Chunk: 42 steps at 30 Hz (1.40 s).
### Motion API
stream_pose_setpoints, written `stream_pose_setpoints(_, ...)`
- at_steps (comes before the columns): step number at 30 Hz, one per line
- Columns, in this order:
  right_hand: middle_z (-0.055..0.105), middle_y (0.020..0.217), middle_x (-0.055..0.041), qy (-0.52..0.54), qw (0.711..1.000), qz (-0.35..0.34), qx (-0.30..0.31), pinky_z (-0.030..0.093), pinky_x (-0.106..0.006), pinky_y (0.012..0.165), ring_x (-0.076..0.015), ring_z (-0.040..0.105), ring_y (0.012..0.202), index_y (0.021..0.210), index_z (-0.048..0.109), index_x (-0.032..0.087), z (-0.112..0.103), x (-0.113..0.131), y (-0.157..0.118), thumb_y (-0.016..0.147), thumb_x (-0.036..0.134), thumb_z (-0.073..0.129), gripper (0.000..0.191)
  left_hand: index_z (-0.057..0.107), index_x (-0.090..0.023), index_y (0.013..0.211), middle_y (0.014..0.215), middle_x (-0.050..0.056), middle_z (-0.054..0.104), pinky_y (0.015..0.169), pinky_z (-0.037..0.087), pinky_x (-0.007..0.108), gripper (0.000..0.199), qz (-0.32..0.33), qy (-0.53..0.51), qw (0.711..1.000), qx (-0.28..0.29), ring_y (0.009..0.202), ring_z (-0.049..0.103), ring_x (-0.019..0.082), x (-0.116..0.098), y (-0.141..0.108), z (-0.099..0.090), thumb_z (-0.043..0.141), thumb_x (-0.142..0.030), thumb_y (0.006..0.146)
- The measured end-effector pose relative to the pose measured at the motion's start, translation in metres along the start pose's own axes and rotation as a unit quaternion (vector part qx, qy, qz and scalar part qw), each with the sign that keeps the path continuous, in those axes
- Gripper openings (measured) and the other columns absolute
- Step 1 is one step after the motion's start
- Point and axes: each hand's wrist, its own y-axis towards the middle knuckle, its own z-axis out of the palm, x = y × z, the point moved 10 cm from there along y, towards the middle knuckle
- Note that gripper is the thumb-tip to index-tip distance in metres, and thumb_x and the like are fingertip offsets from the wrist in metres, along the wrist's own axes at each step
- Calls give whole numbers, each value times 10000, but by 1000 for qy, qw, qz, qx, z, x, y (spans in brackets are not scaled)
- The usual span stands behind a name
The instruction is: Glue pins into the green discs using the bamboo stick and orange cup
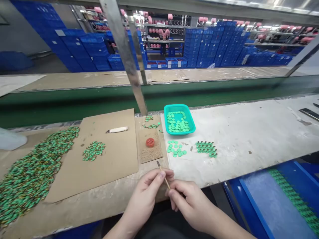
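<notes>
A thin wooden stick (163,176) with a dark tip slants between both hands at the table's near edge. My left hand (151,187) pinches its upper part between thumb and fingers. The fingers of my right hand (185,199) close on its lower end. Just beyond the tip lies a brown textured board (149,154) bearing a small red cap (150,142). Loose green discs (175,148) lie right of the board, below a teal tray (179,132) holding more discs. Further right sits a group of green discs with dark pieces (206,148).
At the left, a large heap of green pieces (37,169) borders a cardboard sheet (112,149) with a smaller pile (94,151) and a pale-handled tool (117,129). A metal post (127,56) rises behind. Blue crates (276,202) stand at lower right.
</notes>
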Motion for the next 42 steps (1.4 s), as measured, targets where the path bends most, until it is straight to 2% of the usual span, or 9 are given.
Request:
stream_pose_setpoints(6,735,833,26,50,998,20,23,572,-312,772,-178,693,769,1106,772,260,13,8,23,1100,335,773,75,960,-257,938,919,91,842,923,698,376,695,2,-46,997,-58,911,788,260,-2,4,-45,1009,-927,759)
stream_pose_setpoints(9,777,981,36,108,994,6,14,654,-340,890,-186,752,878,1556,692,302,9,13,27,988,263,918,612,951,-226,989,664,13,645,694,589,315,788,-7,-80,994,-71,675,596,173,-3,6,-53,970,-984,773)
stream_pose_setpoints(14,840,1170,-33,-25,973,-226,-33,701,-388,984,-236,812,1020,1685,618,359,4,56,29,1019,364,1030,783,862,-213,868,649,-14,570,670,587,303,793,-65,-200,977,-38,658,559,151,-2,5,-20,1029,-968,693)
stream_pose_setpoints(18,812,1034,-52,-209,895,-362,-154,674,-399,837,-244,734,860,1667,693,292,-14,87,21,1295,480,607,425,751,-205,739,722,27,638,636,551,281,820,-48,-136,989,43,678,574,156,-16,9,11,905,-1006,827)
stream_pose_setpoints(22,757,908,-13,-174,868,-312,-345,649,-359,767,-209,739,806,1325,837,306,-81,87,6,1342,465,454,415,885,-239,1020,847,66,792,639,588,325,729,147,270,948,85,689,691,203,-75,49,21,431,-779,1205)
stream_pose_setpoints(27,890,1079,-40,-170,847,-227,-449,726,-339,850,-202,877,958,1290,853,281,-132,73,-11,1263,251,648,209,864,-220,1163,1302,102,857,1172,677,518,251,219,457,853,123,1297,795,300,-133,158,69,746,-441,1179)
stream_pose_setpoints(31,942,1089,-35,-160,849,-214,-456,777,-349,901,-204,923,981,1381,882,287,-144,67,-21,1260,246,649,266,757,-213,1527,1564,137,772,1162,718,554,484,205,553,786,182,1356,793,300,-136,219,121,840,-519,1160)
stream_pose_setpoints(36,942,1069,-46,-159,859,-186,-449,787,-349,861,-211,920,955,1344,928,291,-156,59,-35,1258,285,683,260,755,-216,1539,1568,138,770,1152,723,548,485,179,597,757,196,1353,794,302,-126,232,132,833,-515,1164)
stream_pose_setpoints(42,925,1071,-63,-177,869,-203,-415,763,-373,836,-233,893,968,1258,965,299,-155,63,-32,1257,382,711,268,819,-205,1343,1385,99,838,1106,720,496,299,189,543,808,128,1242,815,265,-162,208,88,823,-445,1164)
